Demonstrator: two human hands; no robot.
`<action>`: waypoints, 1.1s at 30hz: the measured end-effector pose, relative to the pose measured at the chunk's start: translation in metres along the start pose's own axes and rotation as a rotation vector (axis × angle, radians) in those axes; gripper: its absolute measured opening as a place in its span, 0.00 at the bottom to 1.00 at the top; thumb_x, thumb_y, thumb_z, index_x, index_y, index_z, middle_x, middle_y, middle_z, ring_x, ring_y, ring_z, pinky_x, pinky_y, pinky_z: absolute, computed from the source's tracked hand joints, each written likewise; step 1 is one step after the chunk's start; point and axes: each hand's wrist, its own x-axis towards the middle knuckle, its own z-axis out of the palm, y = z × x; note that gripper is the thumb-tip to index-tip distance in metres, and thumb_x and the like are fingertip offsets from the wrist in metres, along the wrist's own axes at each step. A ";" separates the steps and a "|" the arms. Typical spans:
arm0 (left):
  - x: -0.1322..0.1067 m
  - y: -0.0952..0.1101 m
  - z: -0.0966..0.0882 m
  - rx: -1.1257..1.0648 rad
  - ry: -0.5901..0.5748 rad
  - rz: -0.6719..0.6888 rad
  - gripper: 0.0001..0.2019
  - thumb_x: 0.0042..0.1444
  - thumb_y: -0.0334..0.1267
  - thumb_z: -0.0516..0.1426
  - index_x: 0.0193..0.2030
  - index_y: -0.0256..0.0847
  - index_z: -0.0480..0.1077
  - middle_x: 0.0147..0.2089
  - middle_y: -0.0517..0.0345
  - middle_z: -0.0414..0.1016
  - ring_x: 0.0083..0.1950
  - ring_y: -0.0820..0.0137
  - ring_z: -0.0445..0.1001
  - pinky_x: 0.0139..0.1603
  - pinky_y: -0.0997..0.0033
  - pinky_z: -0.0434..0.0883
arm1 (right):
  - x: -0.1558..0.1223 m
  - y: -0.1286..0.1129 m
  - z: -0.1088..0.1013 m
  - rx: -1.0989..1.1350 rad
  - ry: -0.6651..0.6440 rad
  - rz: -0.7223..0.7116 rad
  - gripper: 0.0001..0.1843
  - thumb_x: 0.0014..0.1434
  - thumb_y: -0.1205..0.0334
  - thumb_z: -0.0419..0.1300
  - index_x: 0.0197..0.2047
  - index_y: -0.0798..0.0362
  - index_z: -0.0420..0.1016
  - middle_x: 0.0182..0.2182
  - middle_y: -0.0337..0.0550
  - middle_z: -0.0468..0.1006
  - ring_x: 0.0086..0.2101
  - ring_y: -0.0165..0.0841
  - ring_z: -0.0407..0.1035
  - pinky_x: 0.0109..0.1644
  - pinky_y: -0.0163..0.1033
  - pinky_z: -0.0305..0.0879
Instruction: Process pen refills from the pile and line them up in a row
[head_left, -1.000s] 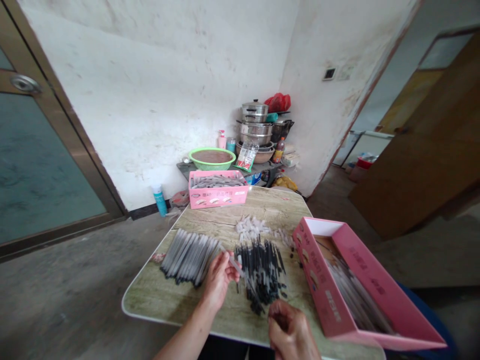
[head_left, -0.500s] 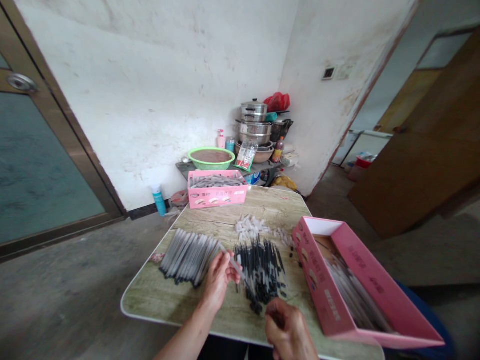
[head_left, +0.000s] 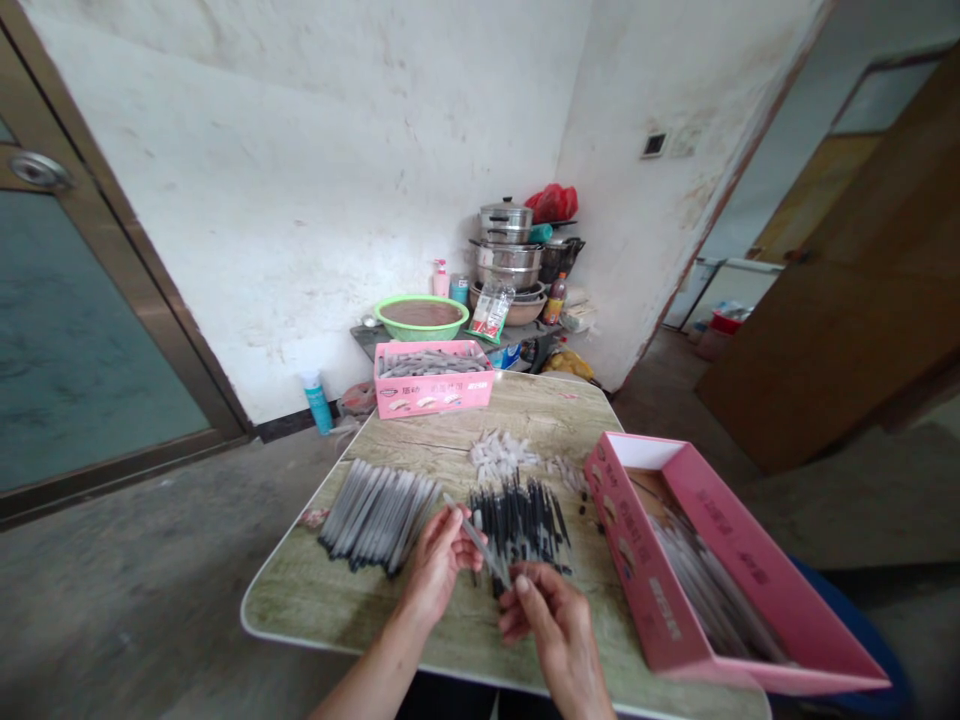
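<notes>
My left hand (head_left: 436, 562) pinches a clear pen barrel (head_left: 471, 533) that slants up to the left over the table (head_left: 330, 600). My right hand (head_left: 550, 625) is closed at the barrel's lower end, fingertips touching it. Under both hands lies a heap of black refills (head_left: 525, 525). A row of assembled grey pens (head_left: 377, 514) lies to the left of my left hand. Small clear caps (head_left: 501, 455) are scattered behind the refills.
A long pink box (head_left: 701, 580) with pens in it sits on the table's right side, overhanging the edge. A smaller pink box (head_left: 433, 377) full of pens stands at the far edge. Beyond are a green basin (head_left: 421, 316), stacked pots (head_left: 508, 247), and a glass door (head_left: 82, 330) at left.
My right hand has moved up and left from the table's near edge to meet the barrel held by my left hand. My left hand has stayed put.
</notes>
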 end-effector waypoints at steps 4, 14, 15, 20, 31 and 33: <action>0.000 0.000 0.001 -0.012 -0.014 0.008 0.16 0.53 0.46 0.61 0.39 0.35 0.67 0.26 0.54 0.77 0.20 0.72 0.72 0.20 0.75 0.68 | -0.002 0.000 -0.003 -0.006 -0.006 0.019 0.20 0.53 0.46 0.62 0.34 0.57 0.70 0.22 0.42 0.74 0.21 0.33 0.70 0.23 0.35 0.67; -0.007 0.004 0.005 0.027 -0.082 -0.057 0.17 0.50 0.48 0.62 0.38 0.35 0.68 0.25 0.53 0.77 0.19 0.71 0.72 0.19 0.75 0.67 | 0.007 0.003 -0.007 -0.454 0.104 -0.099 0.21 0.60 0.47 0.53 0.27 0.55 0.71 0.17 0.38 0.70 0.16 0.29 0.64 0.20 0.31 0.57; -0.006 0.003 0.004 0.017 -0.062 -0.051 0.18 0.50 0.48 0.62 0.38 0.35 0.68 0.25 0.53 0.77 0.19 0.71 0.72 0.19 0.75 0.67 | 0.009 0.002 -0.016 -0.508 0.137 -0.108 0.21 0.61 0.48 0.52 0.28 0.55 0.72 0.17 0.39 0.71 0.17 0.30 0.65 0.20 0.31 0.57; -0.001 0.002 0.000 -0.032 -0.019 -0.030 0.16 0.50 0.46 0.63 0.38 0.35 0.69 0.25 0.53 0.77 0.20 0.72 0.72 0.20 0.75 0.68 | 0.025 0.009 -0.073 -0.877 0.338 -0.164 0.17 0.60 0.55 0.51 0.37 0.58 0.77 0.29 0.52 0.81 0.29 0.41 0.75 0.32 0.37 0.65; 0.000 -0.001 -0.001 -0.046 -0.013 -0.033 0.15 0.50 0.44 0.63 0.38 0.35 0.69 0.26 0.53 0.77 0.21 0.71 0.73 0.21 0.74 0.68 | 0.035 0.018 -0.087 -1.046 0.108 -0.182 0.12 0.56 0.63 0.54 0.29 0.50 0.80 0.27 0.48 0.82 0.31 0.39 0.75 0.35 0.35 0.63; 0.000 -0.001 -0.002 -0.050 -0.012 -0.030 0.16 0.50 0.45 0.63 0.38 0.34 0.69 0.26 0.53 0.77 0.21 0.71 0.73 0.21 0.74 0.68 | 0.037 0.017 -0.086 -1.049 0.092 -0.162 0.11 0.54 0.64 0.55 0.26 0.50 0.78 0.25 0.47 0.81 0.29 0.37 0.74 0.33 0.34 0.61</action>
